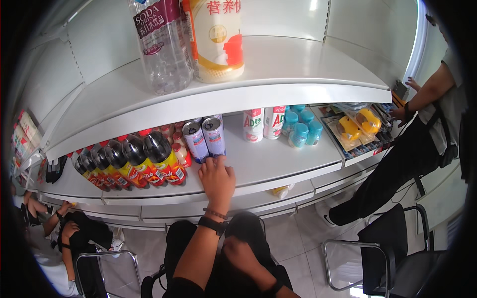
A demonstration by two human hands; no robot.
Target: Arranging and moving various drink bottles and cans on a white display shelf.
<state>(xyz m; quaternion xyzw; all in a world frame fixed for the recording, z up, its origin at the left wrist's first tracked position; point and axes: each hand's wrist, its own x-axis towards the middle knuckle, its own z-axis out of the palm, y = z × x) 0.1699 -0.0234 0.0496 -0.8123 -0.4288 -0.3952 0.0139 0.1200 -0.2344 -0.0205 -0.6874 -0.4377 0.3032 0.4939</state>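
Beside dark-filled bottles (pixel 130 163), left fingers (pixel 219 162) spread loosely at a lilac can (pixel 214 138); right fingers (pixel 232 247) unclear.

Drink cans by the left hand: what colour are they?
The drink cans are mostly pale lavender, best seen in the head view.

A white shelf unit has several curved-looking boards. The upper board (pixel 303 59) bears 2 containers side by side: a clear bottle (pixel 166 64) with a purple label and a white-and-orange container (pixel 217 47). On the middle board (pixel 283 161), from left to right, stand a close row of dark bottles (pixel 133 151) with yellow-and-red labels, small red-and-cream bottles (pixel 181 151), 2 lavender cans (pixel 197 144) at the front with more behind, 2 white-and-pink containers (pixel 253 126) and a cluster of turquoise-topped bottles (pixel 299 135). Packaged yellow toys (pixel 349 128) lie farther right. The lower board (pixel 243 202) carries a small yellow-and-white item (pixel 282 191).
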